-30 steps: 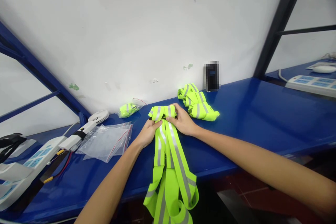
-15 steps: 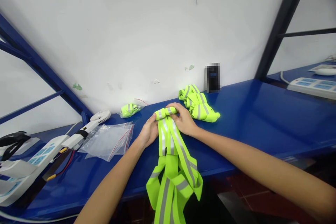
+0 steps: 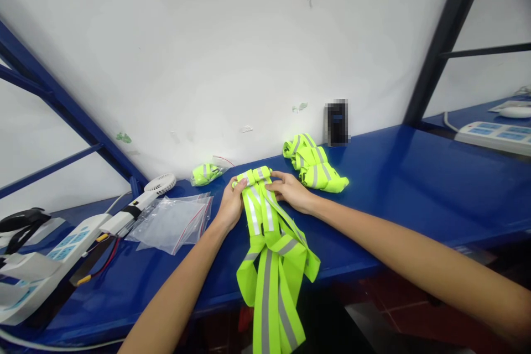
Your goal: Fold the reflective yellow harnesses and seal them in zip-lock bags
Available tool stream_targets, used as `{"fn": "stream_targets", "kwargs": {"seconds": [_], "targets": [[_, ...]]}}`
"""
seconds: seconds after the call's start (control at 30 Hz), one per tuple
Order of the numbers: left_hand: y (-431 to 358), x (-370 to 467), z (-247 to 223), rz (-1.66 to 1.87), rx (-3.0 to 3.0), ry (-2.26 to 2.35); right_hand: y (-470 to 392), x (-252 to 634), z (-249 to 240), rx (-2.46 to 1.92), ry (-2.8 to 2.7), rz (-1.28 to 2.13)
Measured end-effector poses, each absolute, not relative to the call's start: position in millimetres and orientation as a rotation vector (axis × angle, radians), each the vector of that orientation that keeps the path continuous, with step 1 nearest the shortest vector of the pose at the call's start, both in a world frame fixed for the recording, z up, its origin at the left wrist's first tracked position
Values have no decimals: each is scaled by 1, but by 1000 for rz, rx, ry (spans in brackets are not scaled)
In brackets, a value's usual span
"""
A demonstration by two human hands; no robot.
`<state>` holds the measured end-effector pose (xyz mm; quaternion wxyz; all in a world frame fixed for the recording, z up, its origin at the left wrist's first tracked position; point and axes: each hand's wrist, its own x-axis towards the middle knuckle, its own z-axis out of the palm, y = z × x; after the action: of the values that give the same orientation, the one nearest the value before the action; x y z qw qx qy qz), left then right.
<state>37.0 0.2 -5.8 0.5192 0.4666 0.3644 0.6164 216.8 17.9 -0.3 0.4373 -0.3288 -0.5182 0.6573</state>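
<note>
A neon yellow-green reflective strap harness [image 3: 265, 254] with silver-grey stripes lies in front of me. Its far end is rolled up on the blue table, while the loose straps hang over the front edge. My left hand [image 3: 231, 202] grips the left end of the roll, thumb on top. At the roll's right side, my right hand [image 3: 292, 192] pinches the straps with its thumb and fingers. Behind my right hand rests a pile of similar reflective straps [image 3: 315, 163]. One more rolled reflective strap in a clear bag [image 3: 204, 173] lies against the wall.
Clear zip bags [image 3: 172, 224] are stacked on the blue table [image 3: 398, 188] to the left, near a white handheld fan [image 3: 161, 182]. A long power strip [image 3: 62, 254] and wires run along the far left. A blurred dark box [image 3: 337, 123] stands by the wall.
The rolled end has shifted slightly left and tilted, with my left hand moving along. My right hand has slid from the top of the roll to its right side. The hanging straps have swung.
</note>
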Motion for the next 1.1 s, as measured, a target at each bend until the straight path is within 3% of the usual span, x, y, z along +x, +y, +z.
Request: {"fn": "stream_targets", "kwargs": {"seconds": [0.23, 0.63, 0.8, 1.1], "targets": [[-1, 37, -7, 1422, 1164, 908, 17, 221, 1, -857, -1438, 1409], [-9, 39, 3, 1294, 1181, 855, 20, 225, -4, -658, -1582, 1292], [-8, 38, 2, 1321, 1192, 856, 18, 223, 0, -606, -1528, 1420], [-8, 31, -2, 1336, 1288, 925, 17, 229, 11, -753, -1597, 1300]]}}
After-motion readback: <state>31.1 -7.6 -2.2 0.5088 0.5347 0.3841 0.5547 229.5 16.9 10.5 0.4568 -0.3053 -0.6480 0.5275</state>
